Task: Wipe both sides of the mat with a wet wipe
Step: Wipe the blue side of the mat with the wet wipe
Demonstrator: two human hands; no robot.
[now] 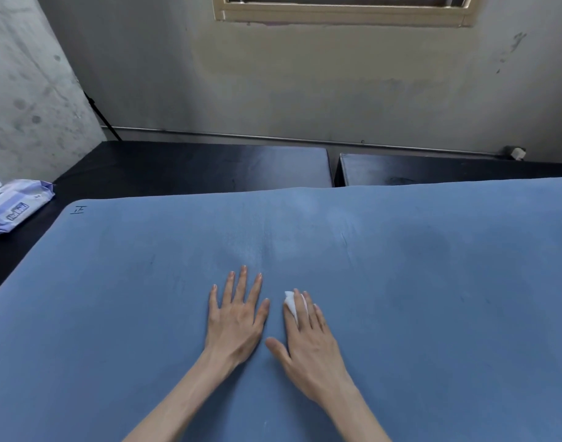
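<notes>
A large blue mat (pixel 416 298) lies flat and fills most of the head view. My left hand (pixel 236 317) rests flat on the mat near its middle, fingers straight and spread. Just to its right, my right hand (pixel 308 339) presses a small white wet wipe (pixel 291 304) against the mat with straight fingers. Only a corner of the wipe shows past the fingertips. A darker, damp-looking patch marks the mat to the upper right.
A pack of wet wipes (pixel 13 205), its flap open, lies on the dark surface (pixel 177 167) off the mat's far left corner. Two dark pads sit beyond the mat's far edge, against a stained wall (pixel 305 84).
</notes>
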